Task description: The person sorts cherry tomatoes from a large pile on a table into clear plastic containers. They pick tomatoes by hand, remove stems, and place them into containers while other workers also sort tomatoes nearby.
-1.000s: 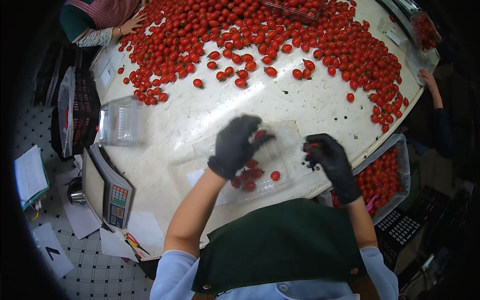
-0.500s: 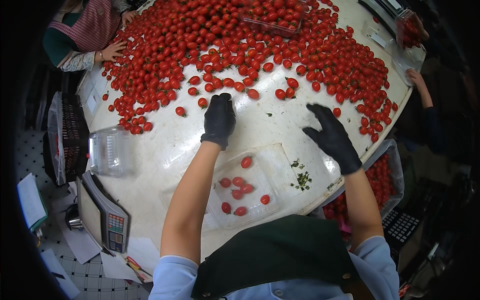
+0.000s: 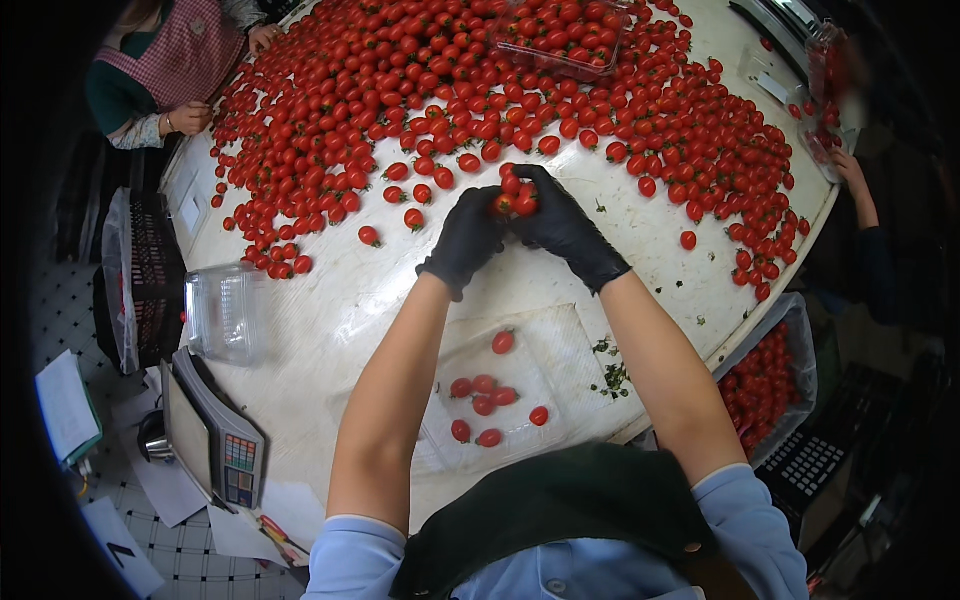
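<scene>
My left hand [image 3: 468, 238] and my right hand [image 3: 563, 232], both in black gloves, meet over the middle of the white table [image 3: 350, 290]. Closed fingers from both sides hold a few red cherry tomatoes [image 3: 524, 204], some with green stems. The fingertips are partly hidden behind the fruit. Just beyond spreads a large heap of cherry tomatoes [image 3: 330, 110], with single ones lying loose along its near edge. Between my forearms sits a clear plastic box [image 3: 548, 378] with several cherry tomatoes [image 3: 484, 405] in its bottom.
Green stem scraps [image 3: 612, 382] lie near my right forearm. A filled clear punnet [image 3: 565, 65] stands in the heap. At left are an empty clear container [image 3: 222, 315] and a scale [image 3: 215, 440]. A tomato bin [image 3: 765, 390] stands at right. Co-workers' hands [image 3: 190, 118] are at the far edges.
My right hand has swung left and inward to meet my left hand. Loose tomatoes from the heap's near edge are now held between them. The co-worker's hand at far left has drawn back.
</scene>
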